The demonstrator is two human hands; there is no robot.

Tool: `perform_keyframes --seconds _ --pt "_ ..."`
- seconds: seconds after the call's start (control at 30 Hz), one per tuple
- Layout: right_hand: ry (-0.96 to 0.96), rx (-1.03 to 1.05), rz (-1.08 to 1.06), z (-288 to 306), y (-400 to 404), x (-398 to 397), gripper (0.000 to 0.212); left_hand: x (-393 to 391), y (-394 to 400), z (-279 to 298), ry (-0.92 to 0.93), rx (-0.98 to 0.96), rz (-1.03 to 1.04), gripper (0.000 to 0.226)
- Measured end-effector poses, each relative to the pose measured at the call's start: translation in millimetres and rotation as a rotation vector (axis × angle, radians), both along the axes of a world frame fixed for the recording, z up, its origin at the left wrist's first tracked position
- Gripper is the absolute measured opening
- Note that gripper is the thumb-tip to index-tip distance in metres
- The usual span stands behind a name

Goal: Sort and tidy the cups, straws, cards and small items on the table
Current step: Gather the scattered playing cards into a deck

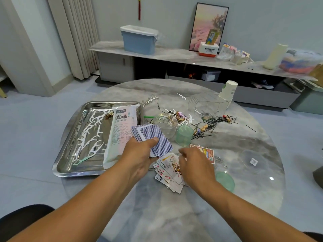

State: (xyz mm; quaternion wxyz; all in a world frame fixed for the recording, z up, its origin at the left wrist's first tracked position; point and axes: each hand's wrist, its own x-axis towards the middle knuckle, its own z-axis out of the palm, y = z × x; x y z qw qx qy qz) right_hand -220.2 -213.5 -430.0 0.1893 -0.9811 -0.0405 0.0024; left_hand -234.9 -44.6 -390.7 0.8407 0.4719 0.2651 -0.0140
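Observation:
My left hand [139, 155] grips a fanned stack of blue-backed playing cards [153, 137] above the round marble table [174, 215]. Just right of it, my right hand [194, 165] reaches down with curled fingers onto a loose pile of face-up cards [167, 173]; whether it pinches one I cannot tell. A card box [205, 152] lies behind that hand. Two green cups lie on the table, one [184, 135] behind the cards and one [225, 180] at the right. A steel tray [70, 154] on the left holds floss picks and a straw packet [120, 133].
Hair pins, clips and floss picks [206, 123] are scattered across the table's middle. A clear bowl [165, 123], a clear container [208, 103], stacked paper cups [228, 91] and a clear lid [253, 161] stand nearby. Behind is a low cabinet with a blue bin [139, 40].

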Motion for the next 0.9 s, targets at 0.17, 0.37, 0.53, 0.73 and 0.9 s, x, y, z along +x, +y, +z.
perform_keyframes --seconds 0.17,0.37,0.53,0.73,0.9 --pt "0.301 1.027 -0.024 28.5 9.5 1.6 0.023 -3.1 -4.2 -1.5 -0.057 0.100 -0.054 0.031" --pt "0.346 1.137 -0.096 24.9 6.1 5.0 0.023 -3.2 -10.6 -4.6 -0.065 0.028 -0.072 0.020" --pt "0.334 1.200 -0.177 25.8 0.8 8.2 0.021 -2.4 -11.9 -3.2 -0.074 0.025 -0.070 0.017" --pt "-0.308 0.507 0.147 27.6 3.7 -6.3 0.016 -5.6 -14.5 -4.7 -0.073 0.023 -0.095 0.016" --pt "-0.280 0.310 0.346 21.1 13.5 -18.5 0.030 -7.4 -14.1 -0.1 -0.113 -0.114 -0.209 0.038"
